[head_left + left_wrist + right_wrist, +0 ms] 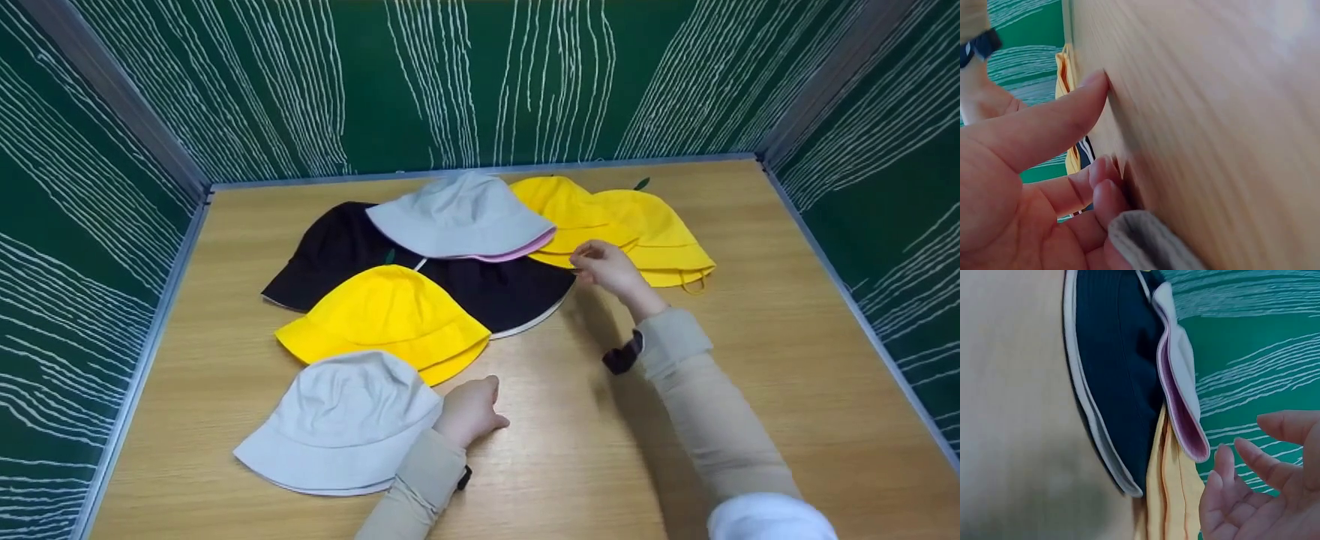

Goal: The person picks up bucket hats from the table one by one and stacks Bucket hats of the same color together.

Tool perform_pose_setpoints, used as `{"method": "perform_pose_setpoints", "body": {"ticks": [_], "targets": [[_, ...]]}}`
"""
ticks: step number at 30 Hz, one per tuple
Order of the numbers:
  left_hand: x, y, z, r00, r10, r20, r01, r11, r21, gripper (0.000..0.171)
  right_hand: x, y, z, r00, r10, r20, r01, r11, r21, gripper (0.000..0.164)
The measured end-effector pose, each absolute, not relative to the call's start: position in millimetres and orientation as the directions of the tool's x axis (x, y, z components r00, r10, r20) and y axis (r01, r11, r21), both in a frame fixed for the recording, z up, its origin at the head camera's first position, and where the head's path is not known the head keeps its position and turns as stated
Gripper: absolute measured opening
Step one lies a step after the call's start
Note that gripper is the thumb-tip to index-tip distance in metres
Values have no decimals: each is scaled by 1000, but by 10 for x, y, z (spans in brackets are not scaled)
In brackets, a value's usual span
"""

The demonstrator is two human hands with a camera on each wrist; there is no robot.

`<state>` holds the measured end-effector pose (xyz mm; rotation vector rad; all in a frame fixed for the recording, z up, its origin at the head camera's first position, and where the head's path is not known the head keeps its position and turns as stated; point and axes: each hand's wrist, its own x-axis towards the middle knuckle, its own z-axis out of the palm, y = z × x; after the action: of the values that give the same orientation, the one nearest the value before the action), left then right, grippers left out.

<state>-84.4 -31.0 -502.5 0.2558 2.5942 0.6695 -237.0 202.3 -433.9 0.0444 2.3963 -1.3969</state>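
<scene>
The left hand (471,411), thumb apart from its bent fingers, sits at the right edge of the near white hat (337,420). Beyond, the right hand (609,274) is empty, thumb spread; the pink-lined hat (461,217) lies leftward, brim crosswise.

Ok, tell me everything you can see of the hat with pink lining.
The pale hat looks like soft cloth, its rounded crown creased, its brim showing pink lining along the lower edge. It lies toward the back of the table, crown at the far side, overlapping dark hats and a yellow hat. The right hand is near its brim, not touching.
</scene>
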Motion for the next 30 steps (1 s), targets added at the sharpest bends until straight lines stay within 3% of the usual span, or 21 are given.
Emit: {"method": "perform_pose_setpoints", "body": {"ticks": [5,13,21,30], "targets": [[-855,-308,-5028,-882,278,-381,63,870,489,43,-2651,1922,-4305,-908,-64,-414,335,485,-808,43],[-852,-300,-5049,-899,288,-330,93,862,499,32,-2930,1735,-4487,-917,29,-397,344,562,-752,62],[-850,-292,-5061,-902,291,-319,106,865,490,34,-2976,1659,-4640,-919,20,-394,348,514,-784,75],[-853,-319,-5069,-902,284,-326,96,867,489,33,-3023,1595,-4715,-921,2,-388,350,439,-828,72]]}}
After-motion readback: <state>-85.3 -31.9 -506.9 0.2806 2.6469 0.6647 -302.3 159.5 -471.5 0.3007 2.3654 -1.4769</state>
